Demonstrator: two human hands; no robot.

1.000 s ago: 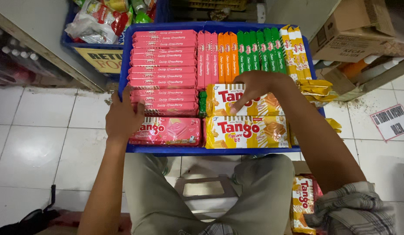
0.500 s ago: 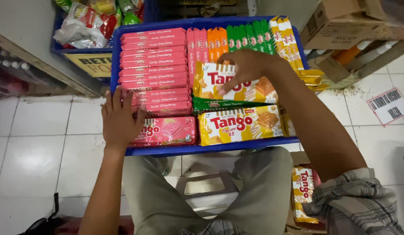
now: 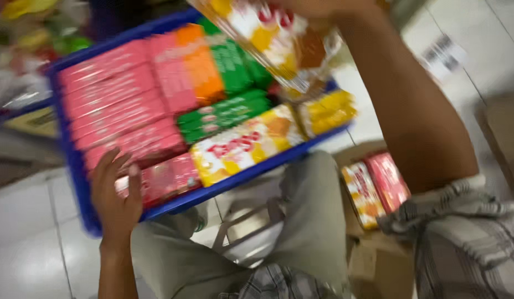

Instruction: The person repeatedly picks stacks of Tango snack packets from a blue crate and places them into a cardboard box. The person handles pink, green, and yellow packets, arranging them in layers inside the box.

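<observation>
A blue plastic crate point(image 3: 251, 171) rests across my knees, packed with wafer packs in pink, orange, green and yellow. My right hand point(image 3: 323, 8) is raised at the top edge of the view, gripping a yellow wafer pack point(image 3: 268, 39) lifted clear above the crate. My left hand point(image 3: 115, 194) lies on the crate's near left corner, fingers over a pink wafer pack point(image 3: 163, 180). Another yellow wafer pack point(image 3: 246, 147) stays in the crate's front row. The picture is blurred by motion.
A cardboard box by my right knee holds a yellow and a red pack point(image 3: 373, 191). White tiled floor point(image 3: 24, 260) lies on the left. A paper sheet point(image 3: 442, 55) lies on the floor at the upper right. More goods sit blurred at the upper left.
My right hand has lifted the yellow wafer pack out of the crate and up toward the top of the view. The view has swung and tilted. The left hand stays on the crate's corner.
</observation>
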